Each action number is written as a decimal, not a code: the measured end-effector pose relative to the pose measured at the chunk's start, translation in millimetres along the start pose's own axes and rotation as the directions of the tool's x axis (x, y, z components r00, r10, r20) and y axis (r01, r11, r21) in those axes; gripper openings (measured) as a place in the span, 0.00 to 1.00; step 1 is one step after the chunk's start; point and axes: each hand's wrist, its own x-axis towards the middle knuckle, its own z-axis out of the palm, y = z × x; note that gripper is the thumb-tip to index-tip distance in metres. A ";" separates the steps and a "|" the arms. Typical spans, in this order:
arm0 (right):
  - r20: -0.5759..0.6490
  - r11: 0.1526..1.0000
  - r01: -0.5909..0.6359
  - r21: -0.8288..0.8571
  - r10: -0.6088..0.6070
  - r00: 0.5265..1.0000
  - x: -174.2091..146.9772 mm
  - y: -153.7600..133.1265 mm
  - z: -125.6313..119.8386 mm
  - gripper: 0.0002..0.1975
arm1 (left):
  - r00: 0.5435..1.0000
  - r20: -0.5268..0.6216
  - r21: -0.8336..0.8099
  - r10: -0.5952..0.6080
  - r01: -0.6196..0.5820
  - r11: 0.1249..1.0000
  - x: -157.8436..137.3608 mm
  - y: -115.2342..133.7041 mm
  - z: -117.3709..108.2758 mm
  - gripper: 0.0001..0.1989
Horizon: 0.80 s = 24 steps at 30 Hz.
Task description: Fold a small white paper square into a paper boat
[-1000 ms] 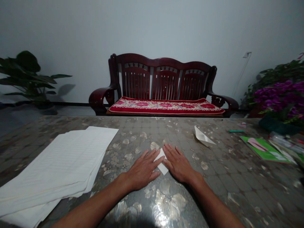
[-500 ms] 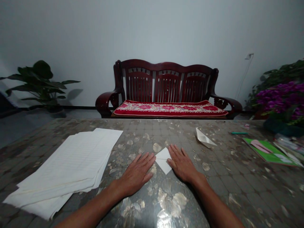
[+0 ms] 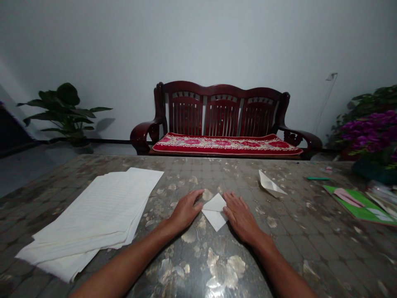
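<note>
A small folded piece of white paper, diamond-shaped with a crease line across its middle, lies flat on the patterned table between my hands. My right hand rests on its right corner, fingers stretched forward and the thumb on the paper. At its left corner is my left hand, turned partly on its side, with thumb and fingers apart and nothing between them. The thumb tip is close to the paper's edge; whether it touches I cannot tell.
A stack of lined white sheets lies at the left. Farther back on the right stands a folded paper boat. Beyond it are a green pen, a green booklet and purple flowers. A wooden bench stands behind the table.
My left hand has lifted from lying flat and rolled onto its side, its thumb parting from the fingers. My right hand stays on the folded paper. The view has shifted slightly.
</note>
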 end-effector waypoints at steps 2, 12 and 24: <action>-0.004 0.999 -0.033 -0.016 0.032 0.999 1.7 -2.9 1.1 0.28 | 0.997 0.077 0.074 -0.003 -0.003 0.997 10.2 8.3 7.1 0.29; -0.082 0.998 -0.017 -0.057 0.012 0.997 3.7 -0.1 9.3 0.25 | 0.978 0.150 0.157 -0.145 0.121 0.980 41.8 28.4 27.5 0.40; -0.127 0.999 -0.005 -0.034 0.000 0.992 3.6 2.8 11.6 0.23 | 0.941 0.314 0.168 -0.127 0.076 0.983 50.8 32.7 21.7 0.21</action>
